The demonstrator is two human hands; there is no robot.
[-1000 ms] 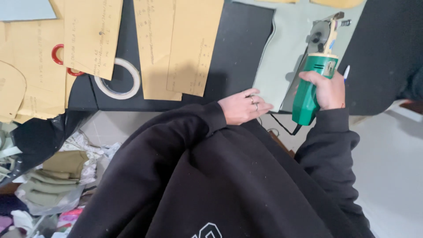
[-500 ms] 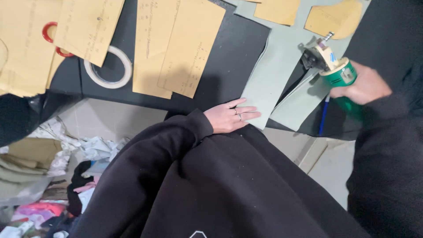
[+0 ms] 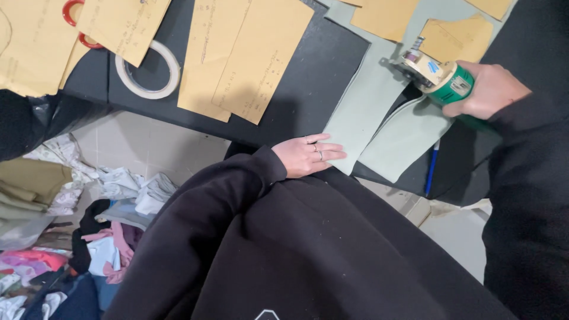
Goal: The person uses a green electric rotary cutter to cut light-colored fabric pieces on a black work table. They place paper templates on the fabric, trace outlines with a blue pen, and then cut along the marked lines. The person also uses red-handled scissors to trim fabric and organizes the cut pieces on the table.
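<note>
At the far left, a heap of fabric scraps [image 3: 89,237] in mixed colours lay on the floor below the table edge. On the black table surface [image 3: 308,77] above it, a roll of white tape [image 3: 148,70] lay flat, partly overlapped by a tan paper pattern piece [image 3: 121,24], with red scissor handles [image 3: 74,18] showing from beneath the papers. Two longer tan pattern pieces [image 3: 249,53] lay side by side just to the right of the tape. Further right, the left hand [image 3: 305,155] rested palm down at the near table edge, fingers straight and close together, rings visible, fingertips pressing on the near corner of the pale green fabric [image 3: 361,112]; it gripped nothing. The fabric lay spread flat on the table and showed a cut running through it, dividing a left strip from a right piece [image 3: 406,139]. A blue pen [image 3: 431,169] lay just beside the right piece. At the right, the right hand [image 3: 489,89] was wrapped firmly around the green body of a handheld electric fabric cutter [image 3: 438,76], whose metal head sat on the fabric at the top of the cut. More tan pattern pieces [image 3: 453,38] lay beyond the cutter.
</note>
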